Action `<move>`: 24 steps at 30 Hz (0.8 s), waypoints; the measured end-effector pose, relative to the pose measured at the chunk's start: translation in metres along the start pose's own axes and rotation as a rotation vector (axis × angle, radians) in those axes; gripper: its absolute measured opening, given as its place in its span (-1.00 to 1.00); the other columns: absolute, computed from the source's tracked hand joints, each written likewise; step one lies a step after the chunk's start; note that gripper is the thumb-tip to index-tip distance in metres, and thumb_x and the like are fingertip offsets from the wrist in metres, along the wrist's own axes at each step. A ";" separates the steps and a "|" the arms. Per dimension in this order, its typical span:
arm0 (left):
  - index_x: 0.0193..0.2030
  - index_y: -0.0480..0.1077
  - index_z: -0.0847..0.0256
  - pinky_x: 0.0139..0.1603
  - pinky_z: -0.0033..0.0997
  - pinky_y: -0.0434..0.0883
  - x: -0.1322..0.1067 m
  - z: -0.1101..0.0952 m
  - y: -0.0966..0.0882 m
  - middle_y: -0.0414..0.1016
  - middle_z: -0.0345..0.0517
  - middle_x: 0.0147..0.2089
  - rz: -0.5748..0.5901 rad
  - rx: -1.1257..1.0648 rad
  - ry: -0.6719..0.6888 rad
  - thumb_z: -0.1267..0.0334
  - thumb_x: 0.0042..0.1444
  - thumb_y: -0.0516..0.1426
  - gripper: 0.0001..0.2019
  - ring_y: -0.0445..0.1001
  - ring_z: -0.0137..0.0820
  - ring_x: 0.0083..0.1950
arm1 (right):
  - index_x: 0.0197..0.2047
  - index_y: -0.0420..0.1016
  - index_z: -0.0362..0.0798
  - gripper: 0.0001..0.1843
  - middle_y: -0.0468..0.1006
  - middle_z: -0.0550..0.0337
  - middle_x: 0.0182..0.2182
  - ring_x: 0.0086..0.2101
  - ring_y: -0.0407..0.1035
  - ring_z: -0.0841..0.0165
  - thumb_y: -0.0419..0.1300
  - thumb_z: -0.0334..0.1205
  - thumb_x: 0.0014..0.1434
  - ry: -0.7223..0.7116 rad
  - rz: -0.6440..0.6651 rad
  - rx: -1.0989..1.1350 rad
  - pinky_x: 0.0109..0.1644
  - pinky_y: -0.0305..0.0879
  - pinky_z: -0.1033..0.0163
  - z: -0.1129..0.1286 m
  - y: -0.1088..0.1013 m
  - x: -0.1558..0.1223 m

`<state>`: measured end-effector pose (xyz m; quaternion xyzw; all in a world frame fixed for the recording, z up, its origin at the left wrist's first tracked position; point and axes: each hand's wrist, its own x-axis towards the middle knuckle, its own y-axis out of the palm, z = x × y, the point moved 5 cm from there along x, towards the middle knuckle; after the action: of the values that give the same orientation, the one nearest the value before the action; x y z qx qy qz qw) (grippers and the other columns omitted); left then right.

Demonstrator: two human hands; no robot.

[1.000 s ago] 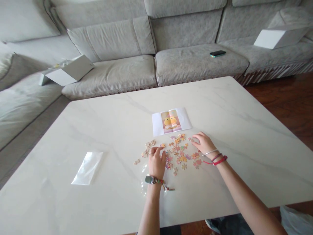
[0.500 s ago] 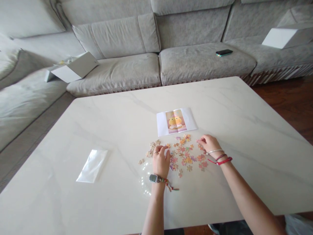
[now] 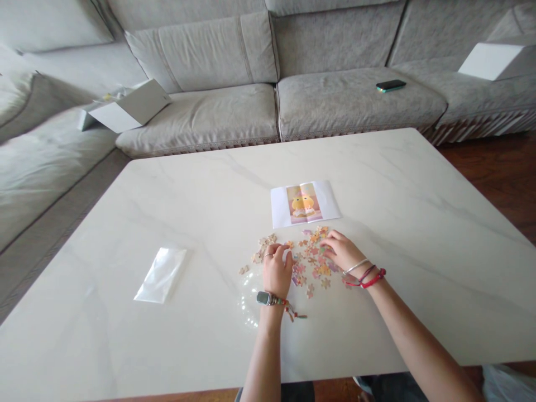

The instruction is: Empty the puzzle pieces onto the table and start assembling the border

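Observation:
Small pastel jigsaw puzzle pieces (image 3: 313, 262) lie scattered in a loose pile on a white marble-look table (image 3: 377, 184). My left hand (image 3: 276, 271) curls down at the pile's left side, its fingertips among the pieces; whether it grips one is hidden. My right hand (image 3: 341, 251) rests with its fingers spread over the pile's right side, holding nothing. A printed picture of a yellow cartoon figure on white paper (image 3: 305, 204) lies just beyond the pieces.
A transparent plastic bag (image 3: 161, 274) lies on the table to the left. A glossy transparent film (image 3: 249, 296) lies by my left wrist. Behind the table stand a grey sofa (image 3: 209, 117), a phone (image 3: 391, 85) and white boxes (image 3: 129, 106).
My right hand has moved left, farther onto the pile. My left hand stays at the pile's left side. The view has shifted slightly.

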<state>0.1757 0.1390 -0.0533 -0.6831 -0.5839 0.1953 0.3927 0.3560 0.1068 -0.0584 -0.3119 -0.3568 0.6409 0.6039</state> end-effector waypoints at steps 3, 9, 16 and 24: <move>-0.28 0.37 0.21 -0.20 -0.36 0.37 0.000 0.002 0.001 0.30 -0.06 -0.23 0.008 -0.017 -0.010 0.34 0.02 0.00 -0.84 0.33 -0.39 -0.21 | -0.41 0.40 -0.09 -0.87 0.33 0.15 -0.37 -0.34 0.28 0.40 0.12 -0.47 -0.06 0.024 0.004 -0.009 -0.20 0.23 0.26 0.001 0.005 0.001; -0.25 0.37 0.19 -0.29 -0.44 0.37 -0.002 -0.009 0.007 0.30 -0.07 -0.21 0.090 -0.156 0.038 0.27 0.03 0.01 -0.83 0.34 -0.43 -0.25 | -0.51 0.37 -0.10 -0.89 0.38 0.19 -0.44 -0.40 0.30 0.42 0.13 -0.48 -0.10 0.118 -0.050 0.086 -0.25 0.24 0.28 -0.001 0.001 0.002; -0.31 0.31 0.22 -0.45 -0.57 0.30 -0.003 -0.019 0.016 0.39 -0.20 -0.45 0.365 -0.546 -0.005 0.19 0.02 0.03 -0.83 0.36 -0.53 -0.47 | -0.42 0.42 -0.07 -0.92 0.49 0.25 -0.51 -0.52 0.33 0.48 0.10 -0.32 -0.02 0.114 0.007 0.384 -0.41 0.24 0.37 0.038 -0.003 0.003; -0.34 0.32 0.17 -0.43 -0.48 0.20 0.005 0.057 -0.040 0.38 -0.18 -0.46 -0.058 0.022 -0.431 0.26 0.02 -0.01 -0.88 0.35 -0.43 -0.41 | -0.35 0.45 -0.06 -0.85 0.42 0.17 -0.35 -0.39 0.32 0.45 0.14 -0.38 -0.05 0.020 -0.034 0.044 -0.26 0.24 0.32 0.014 -0.009 0.016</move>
<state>0.1097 0.1614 -0.0570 -0.6041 -0.6718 0.3316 0.2716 0.3477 0.1213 -0.0426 -0.2987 -0.3416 0.6352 0.6250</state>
